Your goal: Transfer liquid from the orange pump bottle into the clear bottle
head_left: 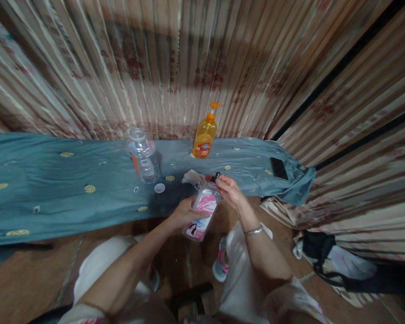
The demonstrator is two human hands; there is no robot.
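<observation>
My left hand [185,211] is wrapped round a clear bottle [204,213] with a pink and white label, held tilted above my knees. At the bottle's neck, the fingers of my right hand [230,189] are closed on a small black cap [216,177]. Whether the cap still touches the neck I cannot tell. A crumpled whitish tissue [193,178] lies just beyond the bottle's top. Farther back stands an orange pump bottle [205,137], part full. To the left are a large clear jar [144,159] without a lid and a white round lid [159,188].
A green-blue patterned cloth [64,180] covers the long bench in front of me. On its right end lies a black phone [278,168]. Pleated curtains [175,67] hang behind and at the right. Bags and cloth items [324,256] lie on the floor at right.
</observation>
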